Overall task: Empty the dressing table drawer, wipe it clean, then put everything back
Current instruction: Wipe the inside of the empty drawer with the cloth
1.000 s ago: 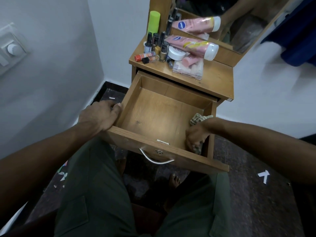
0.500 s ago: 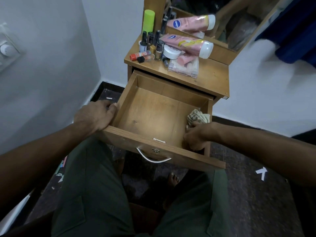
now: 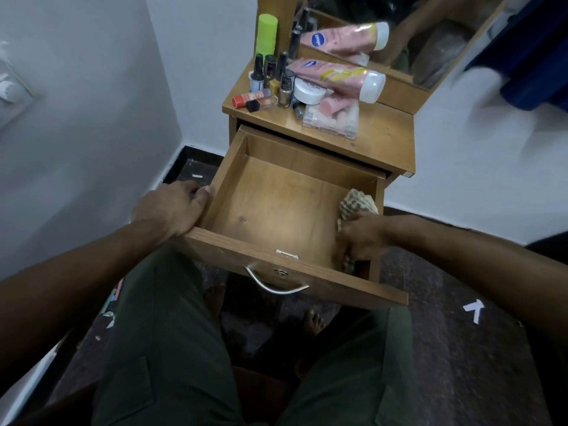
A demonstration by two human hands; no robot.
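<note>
Wiping stage: crumpled cloth gripped by right hand in the emptied drawer, whose side wall is clasped under left hand; a loosened clasp could let the extended drawer tip

Dark green trousers, bare feet

Right hand blurred, hides part of cloth.
</note>
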